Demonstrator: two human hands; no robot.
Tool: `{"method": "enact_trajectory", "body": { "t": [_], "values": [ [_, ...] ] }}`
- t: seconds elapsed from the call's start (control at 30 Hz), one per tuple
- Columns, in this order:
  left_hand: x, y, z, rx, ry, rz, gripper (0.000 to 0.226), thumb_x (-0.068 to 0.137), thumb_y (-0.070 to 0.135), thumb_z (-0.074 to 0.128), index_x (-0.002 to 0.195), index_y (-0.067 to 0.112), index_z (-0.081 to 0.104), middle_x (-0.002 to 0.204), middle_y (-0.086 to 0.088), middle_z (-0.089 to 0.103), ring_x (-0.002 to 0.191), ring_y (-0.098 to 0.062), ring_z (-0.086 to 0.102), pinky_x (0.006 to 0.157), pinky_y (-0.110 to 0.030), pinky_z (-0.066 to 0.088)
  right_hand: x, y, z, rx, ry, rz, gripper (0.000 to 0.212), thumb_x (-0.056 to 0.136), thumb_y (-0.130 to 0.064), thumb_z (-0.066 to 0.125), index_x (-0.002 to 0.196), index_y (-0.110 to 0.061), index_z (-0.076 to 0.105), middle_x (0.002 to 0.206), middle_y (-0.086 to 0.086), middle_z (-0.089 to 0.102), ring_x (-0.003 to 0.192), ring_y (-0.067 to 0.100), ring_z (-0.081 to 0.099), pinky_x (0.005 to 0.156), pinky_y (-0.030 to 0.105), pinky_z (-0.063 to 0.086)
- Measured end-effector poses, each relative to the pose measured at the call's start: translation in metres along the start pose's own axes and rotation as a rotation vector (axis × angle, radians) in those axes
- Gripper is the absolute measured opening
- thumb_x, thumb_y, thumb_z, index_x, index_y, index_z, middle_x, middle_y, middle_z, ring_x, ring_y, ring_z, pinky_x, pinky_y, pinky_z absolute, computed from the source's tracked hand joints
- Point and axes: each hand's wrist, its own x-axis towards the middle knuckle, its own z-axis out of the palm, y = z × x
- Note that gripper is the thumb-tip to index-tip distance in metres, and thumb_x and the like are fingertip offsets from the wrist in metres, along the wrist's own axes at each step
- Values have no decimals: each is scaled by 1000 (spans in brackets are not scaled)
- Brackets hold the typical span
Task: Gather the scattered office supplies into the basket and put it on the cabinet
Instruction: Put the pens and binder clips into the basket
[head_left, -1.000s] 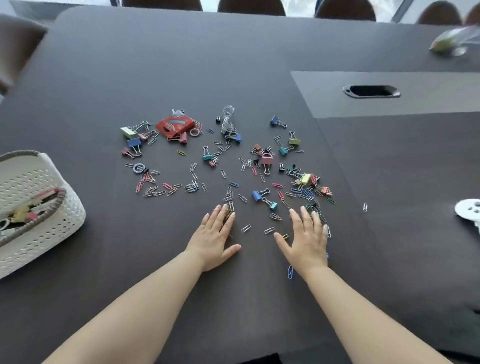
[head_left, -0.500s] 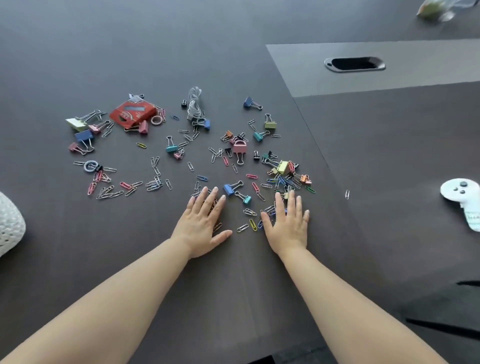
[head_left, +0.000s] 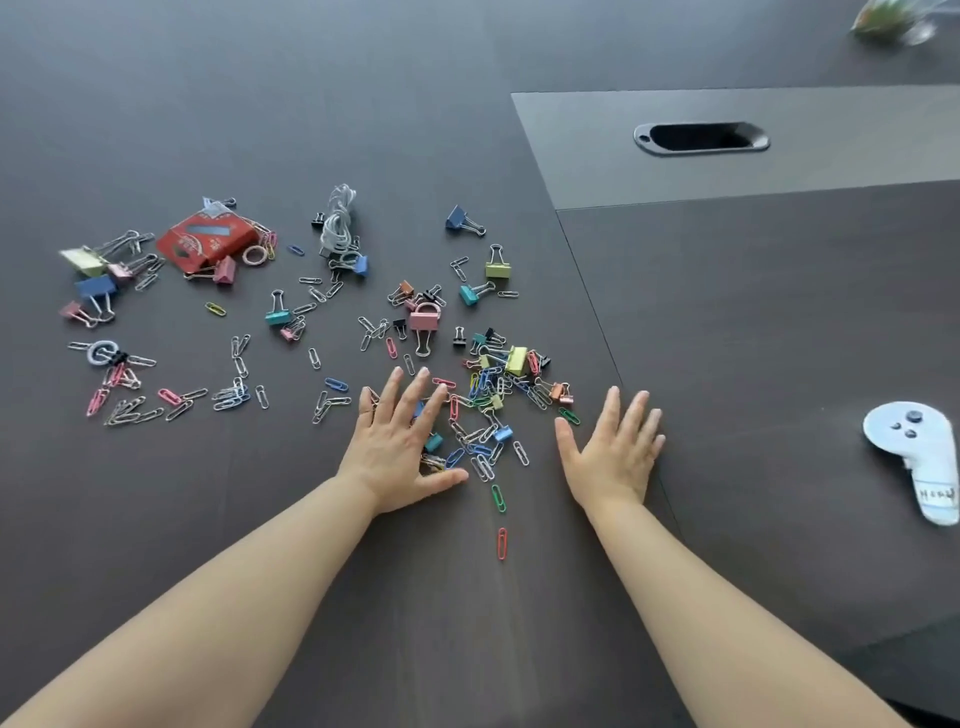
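Moved the right hand (head_left: 613, 452) out to the side since half a second ago, off the pile of clips (head_left: 488, 400) and onto bare table (head_left: 260, 104). Slid the left hand (head_left: 400, 447) onto the near side of that pile, with more clips bunched up by it than before. Has both hands flat, palms down, fingers straight and spread wide, pointing away from the body. Holds nothing in either hand; just presses the left one on a few clips, with a teal clip (head_left: 434, 441) peeking out by the thumb.

Big pink clip (head_left: 425, 322) as the marker: lying flat, long way running near to far, wire loops pointing back at the person. Pile just nearer and to the right of it. Left hand nearer than it, fingertips close to its loops. Right hand nearer and well off to its right. Green paper clip (head_left: 498, 499) and red paper clip (head_left: 502, 543) nearer still, past the pile, both lying long way near to far, almost end to end, apart. Red box (head_left: 208, 241) far to its left and a bit farther off. White cord (head_left: 337, 221) left of it and farther off, bunched up. White controller (head_left: 924, 457) way out to its right.
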Motion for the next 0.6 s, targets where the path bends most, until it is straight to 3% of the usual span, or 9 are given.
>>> {"method": "enact_trajectory", "body": {
  "t": [0.13, 0.27, 0.37, 0.47, 0.6],
  "values": [
    [13, 6, -2, -68, 51, -127, 95, 66, 73, -3, 147, 23, -2, 156, -1, -3, 142, -21, -12, 114, -43, -6, 16, -19, 0, 53, -87, -313, 82, 88, -61, 32, 148, -16, -3, 157, 11, -10, 144, 23, -11, 116, 35, -5],
    [12, 2, -6, -173, 115, -191, 84, 77, 62, 7, 146, 17, 18, 155, -6, 12, 143, -23, 2, 115, -36, 2, 18, -37, -8, 194, -213, -623, 89, 83, -60, 48, 148, -21, 0, 157, -1, -7, 144, 13, -7, 115, 28, -4],
    [2, -12, -7, -189, 166, -213, 76, 81, 56, 15, 140, 13, 34, 151, -11, 24, 140, -28, 17, 114, -36, 12, 10, -30, -11, 105, -298, -782, 113, 63, -78, 50, 146, -29, -8, 156, -5, -15, 142, 13, -18, 119, 36, -4],
    [-9, -26, -5, -137, 174, -170, 73, 80, 55, 21, 132, 10, 47, 143, -16, 37, 131, -34, 34, 111, -37, 18, -6, -18, -5, -129, -327, -952, 117, 53, -88, 42, 138, -40, -23, 151, -6, -28, 138, 17, -32, 115, 44, -15],
    [-16, -24, -4, -90, 119, -117, 79, 77, 62, 23, 137, 13, 40, 147, -13, 31, 137, -30, 24, 114, -42, 12, -6, -22, 1, -268, -289, -897, 114, 54, -92, 31, 138, -39, -26, 151, -3, -30, 136, 22, -34, 114, 52, -15]
  ]
}}
